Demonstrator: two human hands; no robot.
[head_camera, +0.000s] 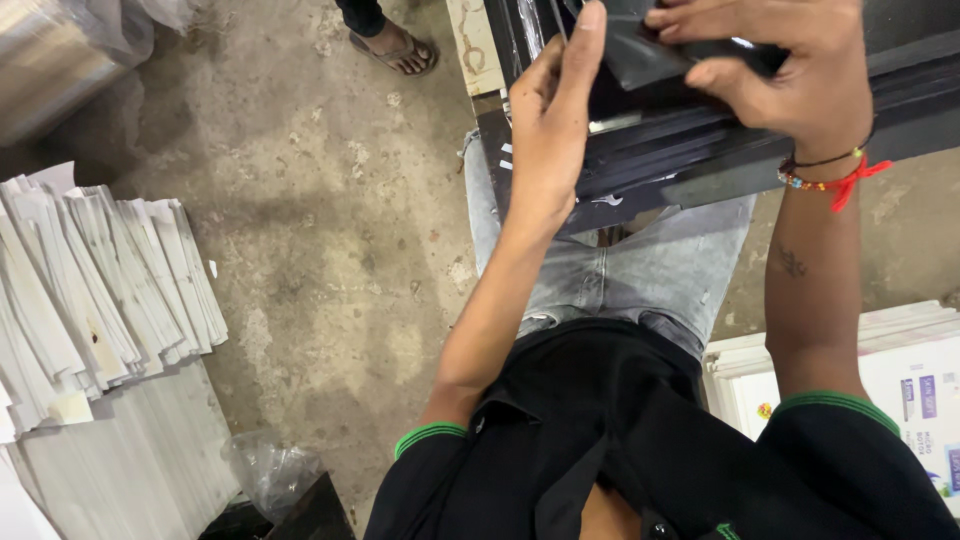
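Item: black film on dark frame. Thin, limp, prob. slippery. Right hand fingers pinching its edge; left hand fingers bracing, extended.

The person wears a black polo shirt with green-trimmed short sleeves (collar open); light grey washed jeans below; on the right wrist a red thread and beaded bracelet; a small dark tattoo marks that forearm.

A white carton with small purple labels sits lower right.
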